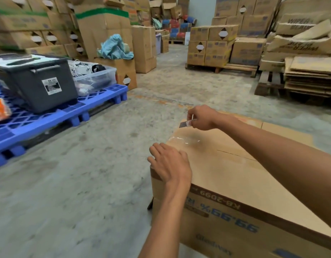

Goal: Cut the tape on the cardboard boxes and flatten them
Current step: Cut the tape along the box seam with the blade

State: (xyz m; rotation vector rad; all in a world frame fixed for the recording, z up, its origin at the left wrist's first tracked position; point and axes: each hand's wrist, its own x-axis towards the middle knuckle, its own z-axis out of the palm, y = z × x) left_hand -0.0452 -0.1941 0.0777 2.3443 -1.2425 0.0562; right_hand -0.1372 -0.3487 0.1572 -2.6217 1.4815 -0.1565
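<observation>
A cardboard box point(235, 183) stands on the concrete floor point(86, 183) in front of the person, at the lower right of the view. Its top flaps are closed, and a strip of clear tape point(181, 139) shines across the far left part of the top. On the side of the box that faces the camera, the print is upside down: "KB-2099" in brown on a brown band, and below it "99.99%" in blue. More blue writing lower down is too blurred to read.

The left hand point(170, 162) lies flat and open on the near left corner of the box, fingers spread a little over the edge. The right hand point(202, 118) is at the far left corner of the top, closed around a small cutter point(186, 124); its dark blade end points to the left, just above the edge of the box.

To the left, a blue plastic pallet point(68, 112) carries a grey bin point(40, 81) with a white label, whose text I cannot read, and a clear bin point(94, 75) with cables inside. A light blue cloth point(114, 47) lies on a box behind them. On the right, flattened cartons point(309, 77) are stacked on a wooden pallet, and the boxes above them point(300, 34) show "WIPER", once upright and once upside down.
</observation>
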